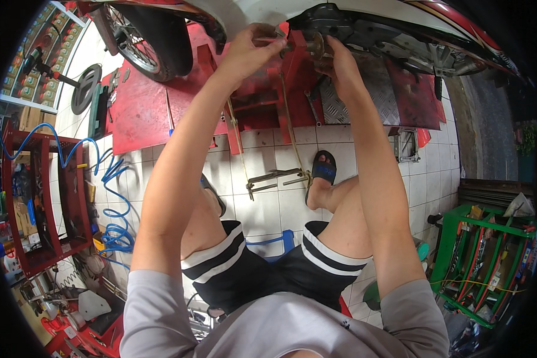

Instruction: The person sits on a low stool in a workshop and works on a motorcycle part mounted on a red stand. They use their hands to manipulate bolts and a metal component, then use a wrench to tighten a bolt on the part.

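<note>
Both my arms reach forward to the underside of a motorbike point(349, 30) that stands over a red lift table point(140, 113). My left hand point(249, 55) is closed, with thumb and fingers pinched at the left side of a red upright bracket point(295, 55); a small metal piece seems to be between them, too small to name. On the bracket's right side, my right hand point(342, 68) curls round a round metal part point(314, 45). Its fingertips are partly hidden. A metal frame with two long rods point(292, 143) hangs from the red stand toward the floor.
The motorbike's wheel point(146, 45) is at the far left. Left of me are a red shelf rack point(59, 197) and a coiled blue air hose point(116, 221). A green tool rack point(450, 250) stands at the right. My sandalled foot point(321, 179) is beside the hanging frame.
</note>
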The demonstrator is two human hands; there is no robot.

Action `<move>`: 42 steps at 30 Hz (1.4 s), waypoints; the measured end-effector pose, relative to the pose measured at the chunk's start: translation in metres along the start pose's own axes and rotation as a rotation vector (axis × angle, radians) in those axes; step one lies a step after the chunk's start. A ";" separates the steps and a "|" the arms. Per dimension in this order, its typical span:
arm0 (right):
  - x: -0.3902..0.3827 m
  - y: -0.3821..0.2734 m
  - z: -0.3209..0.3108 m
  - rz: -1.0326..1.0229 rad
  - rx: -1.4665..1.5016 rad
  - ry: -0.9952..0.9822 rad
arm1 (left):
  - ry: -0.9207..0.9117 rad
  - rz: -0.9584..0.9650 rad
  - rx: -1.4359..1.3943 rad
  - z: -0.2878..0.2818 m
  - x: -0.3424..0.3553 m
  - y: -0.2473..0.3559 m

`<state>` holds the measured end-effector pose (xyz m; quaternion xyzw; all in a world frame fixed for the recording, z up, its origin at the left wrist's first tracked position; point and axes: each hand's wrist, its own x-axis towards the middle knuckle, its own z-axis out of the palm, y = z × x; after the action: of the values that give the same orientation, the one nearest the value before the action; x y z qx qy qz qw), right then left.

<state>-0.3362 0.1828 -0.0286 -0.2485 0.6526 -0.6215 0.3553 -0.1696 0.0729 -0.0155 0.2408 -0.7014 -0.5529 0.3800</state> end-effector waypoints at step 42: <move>0.001 -0.004 0.006 0.034 0.023 0.019 | -0.150 -0.045 0.434 -0.004 0.010 -0.031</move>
<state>-0.3327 0.1783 -0.0245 -0.2274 0.6528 -0.6252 0.3623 -0.1751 0.0544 -0.0421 0.2905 -0.8245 -0.4139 0.2539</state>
